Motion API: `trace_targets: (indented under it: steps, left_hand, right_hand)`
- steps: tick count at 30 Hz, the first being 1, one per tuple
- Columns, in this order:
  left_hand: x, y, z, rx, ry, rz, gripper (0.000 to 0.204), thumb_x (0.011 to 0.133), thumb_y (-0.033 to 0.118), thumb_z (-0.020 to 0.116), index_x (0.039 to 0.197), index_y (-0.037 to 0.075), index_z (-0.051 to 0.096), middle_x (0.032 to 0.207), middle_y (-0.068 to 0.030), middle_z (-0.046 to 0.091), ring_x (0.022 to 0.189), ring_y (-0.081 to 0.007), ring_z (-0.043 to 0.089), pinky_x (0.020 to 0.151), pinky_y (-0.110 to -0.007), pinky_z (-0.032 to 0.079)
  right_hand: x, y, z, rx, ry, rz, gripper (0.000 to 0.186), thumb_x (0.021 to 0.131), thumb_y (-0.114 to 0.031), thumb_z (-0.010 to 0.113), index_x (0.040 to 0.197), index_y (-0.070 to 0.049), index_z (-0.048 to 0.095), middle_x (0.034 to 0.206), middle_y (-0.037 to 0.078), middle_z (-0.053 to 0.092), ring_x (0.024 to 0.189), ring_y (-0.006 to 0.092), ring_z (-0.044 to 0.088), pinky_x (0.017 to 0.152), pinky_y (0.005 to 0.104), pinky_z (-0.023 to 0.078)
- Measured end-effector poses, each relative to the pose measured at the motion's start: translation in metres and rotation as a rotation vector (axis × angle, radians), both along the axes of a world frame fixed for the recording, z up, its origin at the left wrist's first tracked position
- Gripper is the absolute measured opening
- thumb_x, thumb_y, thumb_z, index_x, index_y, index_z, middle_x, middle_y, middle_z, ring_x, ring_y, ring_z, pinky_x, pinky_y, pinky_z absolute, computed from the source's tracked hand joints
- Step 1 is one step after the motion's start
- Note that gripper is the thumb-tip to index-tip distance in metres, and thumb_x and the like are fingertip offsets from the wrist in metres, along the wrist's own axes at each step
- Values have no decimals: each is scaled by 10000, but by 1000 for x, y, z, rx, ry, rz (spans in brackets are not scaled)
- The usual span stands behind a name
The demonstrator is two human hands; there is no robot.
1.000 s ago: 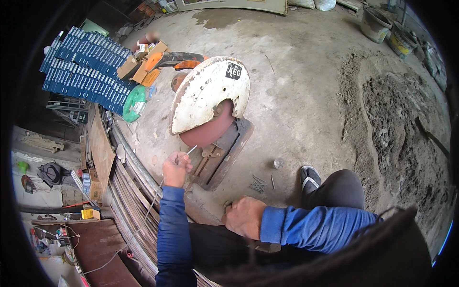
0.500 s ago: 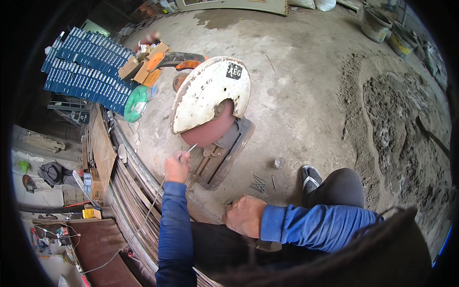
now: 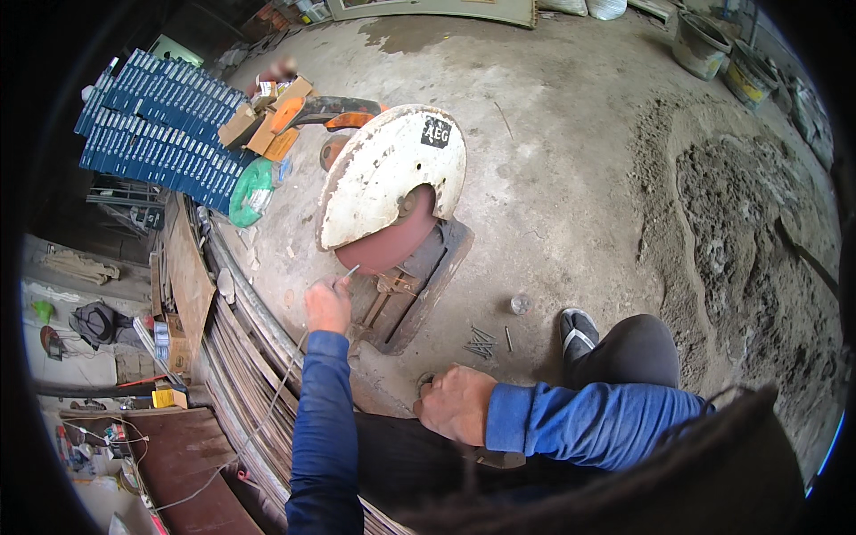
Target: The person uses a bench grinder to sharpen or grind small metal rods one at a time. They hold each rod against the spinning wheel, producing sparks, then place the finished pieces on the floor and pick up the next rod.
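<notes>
My left hand is closed in a pinch on a short thin metal rod. The rod's tip meets, or nearly meets, the lower edge of the reddish-brown disc of a cut-off saw; I cannot tell if they touch. A worn white guard covers the disc's upper part, and a rusty metal base lies beneath. My right hand is closed low in front of me, its fingertips turned away and what they hold, if anything, hidden. Several short metal rods lie on the floor beyond it.
A small round metallic piece stands near the rods. Long pipes run along the left. Stacked blue boxes and an open cardboard box are behind the saw. Sand is heaped at right, with buckets farther back.
My left hand has shifted slightly left, and the rod's tip has moved a little left along the disc's edge. My right hand stays in place.
</notes>
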State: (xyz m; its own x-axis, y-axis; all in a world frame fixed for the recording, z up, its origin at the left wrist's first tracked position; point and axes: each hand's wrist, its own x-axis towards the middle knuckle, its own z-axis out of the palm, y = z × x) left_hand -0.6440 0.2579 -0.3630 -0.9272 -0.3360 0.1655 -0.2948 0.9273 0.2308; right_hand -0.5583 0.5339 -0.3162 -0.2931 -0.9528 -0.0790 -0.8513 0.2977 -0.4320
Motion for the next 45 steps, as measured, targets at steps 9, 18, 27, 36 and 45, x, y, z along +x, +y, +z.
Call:
trace_targets:
  steps: [9, 18, 27, 36, 45]
  left_hand:
    - [-1, 3, -2, -130, 73, -17, 163, 844, 197, 673, 850, 39, 714, 844, -220, 675, 796, -406, 649, 731, -486, 498]
    - [1, 9, -1, -154, 104, -9, 163, 841, 210, 674, 848, 52, 715, 837, -203, 680, 793, -393, 653, 724, -477, 500]
    - [0, 8, 0, -179, 127, -30, 168, 849, 220, 662, 840, 58, 707, 816, -197, 677, 781, -394, 652, 722, -481, 499]
    - [1, 11, 3, -196, 125, -33, 174, 844, 218, 668, 814, 48, 679, 818, -207, 669, 772, -402, 648, 701, -492, 495]
    - [1, 12, 3, -188, 127, -21, 158, 841, 204, 667, 818, 48, 677, 824, -198, 669, 799, -408, 640, 715, -487, 489]
  right_hand:
    - [-1, -2, 0, -49, -53, 5, 151, 772, -162, 595, 838, -75, 699, 848, 115, 697, 838, 276, 705, 728, 375, 562]
    - [-1, -2, 0, -40, -57, 12, 158, 765, -167, 606, 838, -68, 706, 871, 123, 704, 855, 274, 704, 731, 382, 560]
    - [0, -2, 1, -9, -60, 11, 159, 768, -160, 607, 847, -69, 710, 870, 115, 700, 855, 276, 702, 725, 381, 560]
    - [1, -4, 0, 10, -46, 6, 154, 771, -165, 612, 847, -75, 712, 858, 106, 699, 854, 265, 701, 722, 381, 559]
    - [1, -2, -2, -19, -56, 3, 170, 774, -160, 603, 861, -68, 716, 879, 117, 699, 867, 268, 701, 721, 375, 560]
